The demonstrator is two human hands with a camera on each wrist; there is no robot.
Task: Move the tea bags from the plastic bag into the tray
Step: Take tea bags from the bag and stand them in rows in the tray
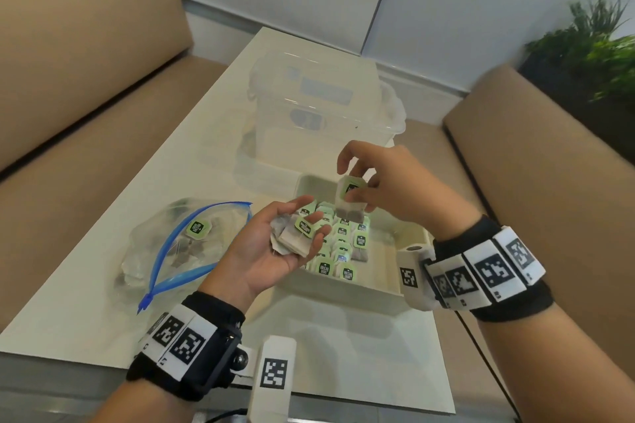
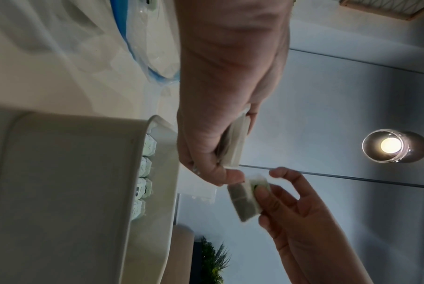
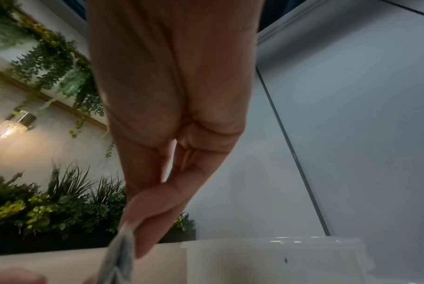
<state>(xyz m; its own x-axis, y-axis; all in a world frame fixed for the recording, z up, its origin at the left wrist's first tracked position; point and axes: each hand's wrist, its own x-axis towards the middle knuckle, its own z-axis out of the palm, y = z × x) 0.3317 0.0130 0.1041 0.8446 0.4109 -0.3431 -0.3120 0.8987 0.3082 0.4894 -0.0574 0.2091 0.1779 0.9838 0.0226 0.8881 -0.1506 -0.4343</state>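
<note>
My left hand (image 1: 302, 227) lies palm up over the tray's left edge, its curled fingers holding a small stack of tea bags (image 1: 295, 240) with green tags. Just above it my right hand (image 1: 357, 189) pinches one tea bag (image 1: 348, 206) between thumb and fingers, hanging over the white tray (image 1: 374, 290). Several tea bags (image 1: 343, 251) stand in rows inside the tray. The clear plastic bag (image 1: 171, 251) with a blue zip lies open on the table to the left, with more tea bags inside. The left wrist view shows the held stack (image 2: 235, 146) and the pinched bag (image 2: 243, 201).
A clear plastic lidded box (image 1: 319, 106) stands right behind the tray. Tan sofas (image 1: 86, 62) flank the white table (image 1: 103, 302) on both sides. Green plants (image 1: 598, 45) stand at the far right.
</note>
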